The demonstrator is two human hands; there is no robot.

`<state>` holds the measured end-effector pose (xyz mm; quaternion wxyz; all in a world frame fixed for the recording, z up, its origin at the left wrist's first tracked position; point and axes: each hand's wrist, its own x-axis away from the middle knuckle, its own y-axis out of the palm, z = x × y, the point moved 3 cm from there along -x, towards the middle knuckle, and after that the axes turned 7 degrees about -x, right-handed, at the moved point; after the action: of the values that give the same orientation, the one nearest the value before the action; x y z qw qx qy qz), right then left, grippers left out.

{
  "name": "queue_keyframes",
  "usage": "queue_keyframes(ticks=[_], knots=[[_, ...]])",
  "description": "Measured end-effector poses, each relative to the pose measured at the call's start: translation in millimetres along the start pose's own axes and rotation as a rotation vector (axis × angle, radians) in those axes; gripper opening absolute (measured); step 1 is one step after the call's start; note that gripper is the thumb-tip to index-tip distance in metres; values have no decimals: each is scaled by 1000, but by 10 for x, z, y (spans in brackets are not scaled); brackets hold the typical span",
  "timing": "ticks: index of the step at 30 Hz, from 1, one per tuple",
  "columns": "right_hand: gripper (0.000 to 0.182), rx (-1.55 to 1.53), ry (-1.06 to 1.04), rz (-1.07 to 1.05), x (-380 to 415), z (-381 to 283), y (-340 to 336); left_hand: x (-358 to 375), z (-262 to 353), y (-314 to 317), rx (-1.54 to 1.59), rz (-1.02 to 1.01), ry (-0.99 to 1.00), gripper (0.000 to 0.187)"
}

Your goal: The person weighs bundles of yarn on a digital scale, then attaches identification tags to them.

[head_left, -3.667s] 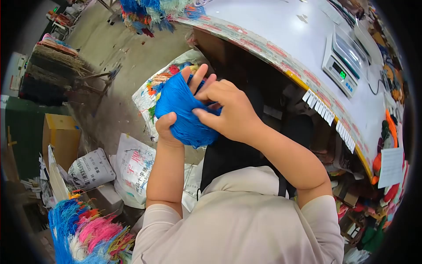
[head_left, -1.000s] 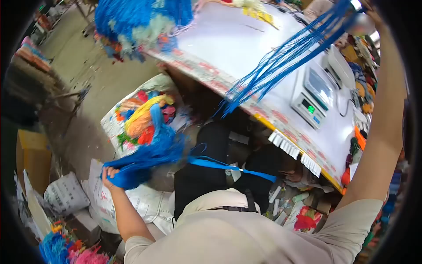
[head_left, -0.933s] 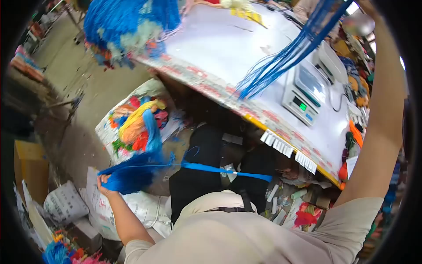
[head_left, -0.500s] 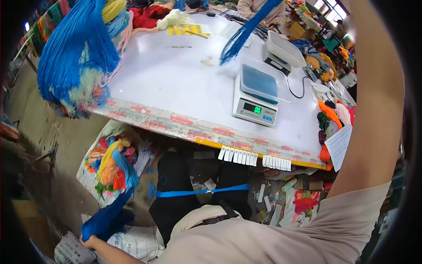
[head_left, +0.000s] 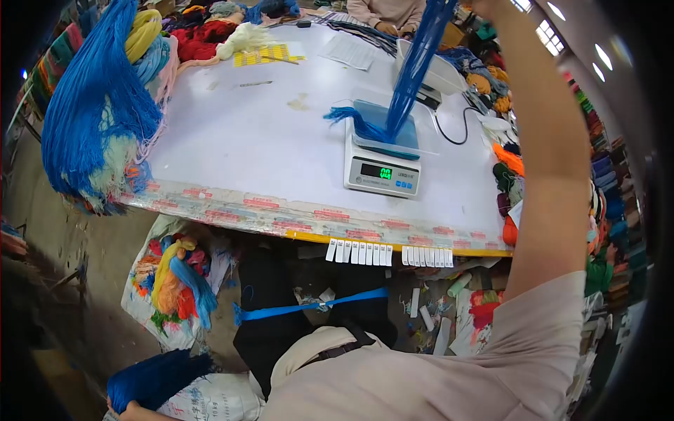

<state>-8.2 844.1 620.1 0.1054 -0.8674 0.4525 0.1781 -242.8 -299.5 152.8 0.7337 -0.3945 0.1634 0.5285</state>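
At the top edge my right hand (head_left: 486, 8) is partly cut off, its fingers out of sight. From it hangs a hank of blue yarn (head_left: 420, 67), whose lower end lies bent on the pan of a digital scale (head_left: 382, 170) and spills over the pan's left side. The scale's green display lights up. Low at the left, my left hand (head_left: 130, 410) is closed around a darker blue bundle of yarn (head_left: 158, 375), above a white printed sack (head_left: 210, 398).
A large blue yarn hank (head_left: 98, 105) drapes over the table's left edge. Behind the scale stands a second scale with a clear tray (head_left: 439, 74). White tags (head_left: 358, 252) line the table's front edge. A co-worker's hands (head_left: 390, 28) show across the table.
The yarn in my right hand has come down onto the scale pan. My left hand has moved lower with its bundle, away from the yarn pile. The view has shifted slightly.
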Motion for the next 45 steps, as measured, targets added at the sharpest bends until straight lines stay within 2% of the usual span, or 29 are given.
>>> queue_keyframes(ticks=[1, 3, 6, 8, 11, 12, 15, 19, 20, 21, 22, 23, 24, 25, 26, 29, 30, 31, 32, 34, 35, 37, 38, 40, 41, 42, 43, 44, 45], knots=[[17, 488, -42, -92, 427, 281, 48, 45, 391, -191, 108, 43, 2, 12], [18, 922, 191, 58, 900, 1051, -234, 103, 1014, -473, 296, 79, 11, 5], [22, 790, 508, 102, 1780, 1750, -729, 200, 1788, -766, 542, 94, 41, 10], [22, 517, 774, 297, 2239, 2256, -1220, 273, 2179, -854, 658, 64, 64, 18], [26, 268, 989, 367, 2815, 2465, -1435, 369, 2604, -911, 845, -22, 66, 12], [38, 187, 987, 329, 2951, 2482, -1469, 385, 2704, -906, 900, -61, 67, 11], [44, -142, 925, 483, 3211, 2510, -1535, 383, 2909, -889, 1058, -182, 63, 9], [45, -15, 565, 622, 3316, 2515, -1569, 218, 3058, -852, 1265, -360, 21, 14], [38, 117, 337, 566, 3378, 2327, -1315, 145, 3078, -830, 1312, -410, 1, 16], [34, -316, 578, 265, 3605, 2392, -877, 71, 3078, -809, 1356, -452, -19, 18], [34, 277, 627, -196, 4036, 1728, 43, -7, 3067, -783, 1396, -492, -50, 20], [34, 837, 444, -639, 4482, 1049, 961, -112, 3075, -764, 1425, -533, -65, 22], [35, 320, 284, -1094, 4828, 1338, 1247, -204, 3064, -715, 1456, -574, -88, 24], [42, 319, 272, -1248, 5259, 1554, 1583, -293, 3045, -656, 1486, -621, -107, 26], [45, 221, 7, -1139, 5710, 1981, 1896, -394, 3005, -581, 1530, -692, -123, 28], [46, 405, -253, -969, 6184, 2719, 2477, -743, 2669, -161, 1832, -1277, -307, 35], [48, 483, -220, -1057, 6280, 2907, 2611, -819, 2384, 72, 1337, -521, -121, 40], [49, 560, -184, -1138, 6340, 2993, 2708, -771, 2315, 142, 1894, -991, -304, 44], [49, 554, -184, -1127, 6258, 2927, 2747, -740, 2281, 164, 1637, -891, 34, 47], [50, 432, -81, -1516, 6185, 2827, 2766, -649, 2201, 194, 1007, -474, 529, 51], [45, 411, -226, -1317, 6132, 2729, 2672, -545, 2200, 233, 1529, -956, 272, 51], [40, 323, -264, -1059, 5743, 2421, 2500, 322, 3036, -360, 1293, -561, -271, 49], [36, 168, -93, -896, 5504, 2202, 2348, 294, 2933, -274, 1296, -560, -274, 49], [25, -5, 72, -527, 4836, 1583, 1652, 390, 2752, -35, 1959, -1279, -481, 59], [17, 703, -39, -455, 4513, 1517, 1378, 571, 2925, -120, 1745, -956, -632, 68], [12, 495, 62, -8, 4203, 1626, 836, 644, 2912, -86, 1748, -954, -641, 68], [13, 192, 39, 444, 3949, 1731, 294, 762, 2933, -30, 1872, -1134, -639, 67], [12, 163, -86, 585, 3706, 1939, -254, 888, 2996, 18, 1999, -1318, -631, 66], [27, 145, -28, 776, 3562, 2115, -671, 1026, 3079, -27, 1867, -1193, -631, 66]])
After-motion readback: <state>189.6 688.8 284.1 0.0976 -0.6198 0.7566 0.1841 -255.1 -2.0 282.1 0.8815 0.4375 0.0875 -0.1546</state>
